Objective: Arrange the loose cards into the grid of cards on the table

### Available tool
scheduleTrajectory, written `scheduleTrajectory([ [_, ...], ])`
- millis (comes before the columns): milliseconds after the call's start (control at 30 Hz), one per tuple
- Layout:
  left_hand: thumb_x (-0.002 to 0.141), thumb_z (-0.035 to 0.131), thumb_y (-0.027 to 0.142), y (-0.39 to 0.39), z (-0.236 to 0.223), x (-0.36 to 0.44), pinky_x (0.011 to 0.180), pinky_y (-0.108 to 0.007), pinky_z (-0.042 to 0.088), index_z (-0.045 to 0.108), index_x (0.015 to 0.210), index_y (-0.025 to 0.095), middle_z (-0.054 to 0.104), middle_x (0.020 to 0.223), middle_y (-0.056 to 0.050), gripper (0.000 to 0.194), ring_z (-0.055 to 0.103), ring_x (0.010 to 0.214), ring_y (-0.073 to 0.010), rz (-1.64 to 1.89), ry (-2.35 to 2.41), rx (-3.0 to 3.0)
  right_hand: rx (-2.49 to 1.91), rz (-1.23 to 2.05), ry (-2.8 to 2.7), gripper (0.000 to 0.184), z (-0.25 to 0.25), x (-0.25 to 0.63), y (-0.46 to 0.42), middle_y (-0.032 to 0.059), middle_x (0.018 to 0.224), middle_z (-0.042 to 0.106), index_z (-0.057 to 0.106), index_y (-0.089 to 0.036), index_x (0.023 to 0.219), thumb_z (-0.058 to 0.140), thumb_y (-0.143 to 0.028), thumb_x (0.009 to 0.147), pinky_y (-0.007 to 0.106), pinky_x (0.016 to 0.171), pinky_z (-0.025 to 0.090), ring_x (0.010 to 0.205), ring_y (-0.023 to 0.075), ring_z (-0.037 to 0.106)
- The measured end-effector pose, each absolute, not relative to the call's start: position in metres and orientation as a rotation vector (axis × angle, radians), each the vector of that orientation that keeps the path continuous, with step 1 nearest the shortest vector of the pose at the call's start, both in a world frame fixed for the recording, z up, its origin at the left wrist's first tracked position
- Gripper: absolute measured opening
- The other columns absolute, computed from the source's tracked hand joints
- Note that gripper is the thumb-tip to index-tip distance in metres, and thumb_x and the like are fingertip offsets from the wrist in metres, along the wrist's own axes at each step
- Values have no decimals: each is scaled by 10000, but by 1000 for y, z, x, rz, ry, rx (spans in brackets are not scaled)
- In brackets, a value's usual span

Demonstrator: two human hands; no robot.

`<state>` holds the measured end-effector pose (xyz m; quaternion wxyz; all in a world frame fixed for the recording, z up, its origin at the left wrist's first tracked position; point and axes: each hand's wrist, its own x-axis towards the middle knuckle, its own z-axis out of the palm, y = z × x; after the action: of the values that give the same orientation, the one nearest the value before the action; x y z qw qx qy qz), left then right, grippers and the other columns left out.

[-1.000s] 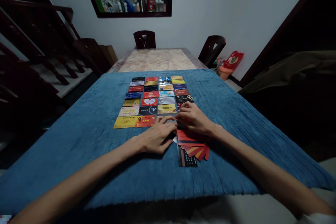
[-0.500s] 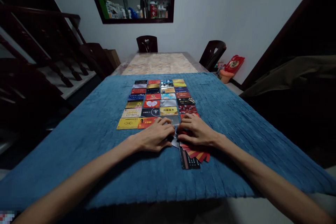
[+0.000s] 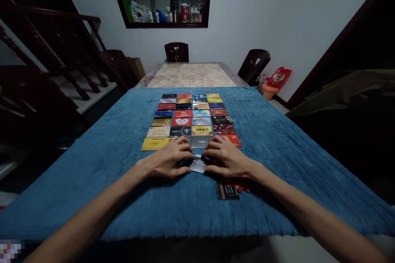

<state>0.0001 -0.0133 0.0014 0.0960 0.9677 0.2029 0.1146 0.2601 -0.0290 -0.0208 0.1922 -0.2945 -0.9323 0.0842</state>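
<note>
Printed plastic cards lie in rows on a blue cloth. My left hand (image 3: 169, 158) rests palm down over the right part of the front row, covering an orange card; beside it is a yellow card (image 3: 154, 144). Its fingers curve, with the thumb apart. My right hand (image 3: 230, 158) lies palm down below a red card (image 3: 233, 139), fingers bent and thumb apart. Between the hands are a grey card (image 3: 200, 143) in the front row and a loose silver card (image 3: 198, 165), which the right thumb meets. A black striped card (image 3: 227, 191) and red cards show partly below my right hand.
The blue cloth (image 3: 101, 181) covers the near part of the table; its patterned top (image 3: 191, 74) shows beyond. Dark chairs (image 3: 177, 52) stand around it. A red bag (image 3: 279, 78) sits by the wall at right, a stair railing (image 3: 55, 14) at left.
My hands have drawn apart, uncovering the grey card and the silver card between them. My right hand now hides most of the fanned red cards; the view has shifted slightly.
</note>
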Motion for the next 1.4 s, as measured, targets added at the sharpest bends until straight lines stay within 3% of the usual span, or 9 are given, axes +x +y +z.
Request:
scheduleTrajectory([
  [333, 801, 690, 277, -16, 1, -5, 977, -469, 440, 715, 931, 183, 673, 1002, -87, 163, 527, 1107, -278, 424, 655, 2800, -815, 260, -2659, 461, -21, 253, -34, 106, 1068, 667, 691, -178, 1147, 678, -534, 855, 417, 871, 382, 988, 255, 502],
  [500, 852, 643, 248, -15, 0, -5, 940, -425, 480, 733, 871, 182, 692, 882, -64, 113, 592, 1011, -237, 525, 638, 2694, -816, 211, -2649, 282, -23, 252, -33, 90, 1035, 684, 692, -191, 1130, 652, -309, 877, 404, 858, 379, 987, 247, 505],
  [600, 877, 617, 235, -13, -1, -5, 864, -376, 508, 743, 867, 178, 691, 845, -60, 138, 619, 919, -210, 588, 621, 2663, -812, 168, -2624, 270, -26, 251, -31, 86, 1008, 701, 690, -206, 1134, 598, -187, 881, 389, 833, 383, 972, 239, 517],
  [833, 922, 561, 195, -7, -3, -6, 729, -296, 503, 733, 820, 157, 713, 784, -57, 204, 643, 760, -159, 793, 595, 2607, -799, 76, -2478, 219, -34, 249, -29, 74, 892, 727, 690, -211, 1086, 499, -211, 979, 359, 791, 404, 899, 222, 558],
  [1400, 943, 515, 152, 1, -17, -5, 707, -297, 501, 708, 973, 156, 716, 838, -60, 195, 620, 768, -166, 866, 728, 2698, -969, 17, -2353, 290, -41, 245, -27, 97, 961, 706, 621, -195, 1216, 560, -155, 936, 363, 787, 455, 901, 234, 587],
])
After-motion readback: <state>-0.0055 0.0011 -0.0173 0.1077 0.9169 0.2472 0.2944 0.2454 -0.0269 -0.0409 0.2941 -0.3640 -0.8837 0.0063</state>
